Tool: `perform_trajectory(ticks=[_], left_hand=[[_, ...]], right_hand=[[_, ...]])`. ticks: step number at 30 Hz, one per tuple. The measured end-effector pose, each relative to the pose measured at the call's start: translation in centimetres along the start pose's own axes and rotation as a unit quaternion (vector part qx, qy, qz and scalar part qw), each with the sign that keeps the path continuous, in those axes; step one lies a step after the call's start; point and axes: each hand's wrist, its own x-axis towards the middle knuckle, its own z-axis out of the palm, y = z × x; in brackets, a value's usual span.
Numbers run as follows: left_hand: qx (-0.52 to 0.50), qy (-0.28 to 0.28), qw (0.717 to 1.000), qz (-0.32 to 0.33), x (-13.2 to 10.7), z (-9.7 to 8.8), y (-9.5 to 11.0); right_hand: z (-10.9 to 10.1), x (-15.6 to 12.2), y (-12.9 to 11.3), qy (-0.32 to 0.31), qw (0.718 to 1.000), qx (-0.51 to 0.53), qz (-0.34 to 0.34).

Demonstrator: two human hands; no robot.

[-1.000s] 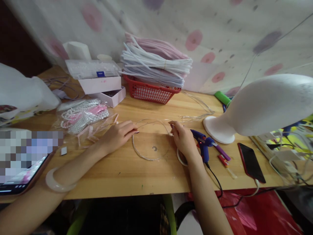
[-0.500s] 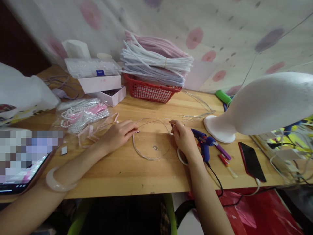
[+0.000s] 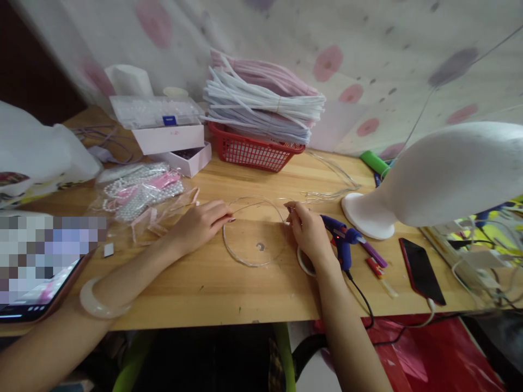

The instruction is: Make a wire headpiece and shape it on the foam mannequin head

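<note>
A thin clear hoop (image 3: 245,260), like a headband frame, lies on the wooden table (image 3: 212,288) between my hands. My left hand (image 3: 200,223) rests on the table with its fingers curled, fingertips pinching the hoop's left end. My right hand (image 3: 308,231) is closed in a pinch on the hoop's right end. A blue glue gun (image 3: 341,239) lies just right of my right hand, its cord running off the front edge. A white ring (image 3: 302,264) lies partly under my right wrist.
A red basket (image 3: 253,152) piled with white and pink pipe cleaners stands behind. Bags of pearl beads (image 3: 139,188) and pink boxes (image 3: 167,139) sit at the left, a phone (image 3: 36,299) at the near left. A white foam head (image 3: 441,174) and a dark phone (image 3: 420,269) are at the right.
</note>
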Motion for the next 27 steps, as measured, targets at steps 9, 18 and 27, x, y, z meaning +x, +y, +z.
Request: perform_trajectory(ticks=[9, 18, 27], left_hand=[[0.002, 0.021, 1.0, 0.021, 0.1, -0.3, 0.2], [0.001, 0.01, 1.0, 0.018, -0.2, -0.8, 0.8], [0.012, 0.008, 1.0, -0.009, -2.4, -0.4, -0.4]], right_hand=[[-0.2, -0.2, -0.1, 0.018, 1.0, -0.003, -0.015], [-0.8, -0.5, -1.0, -0.001, 1.0, -0.006, -0.018], [-1.6, -0.9, -1.6, -0.02, 0.999, 0.001, -0.034]])
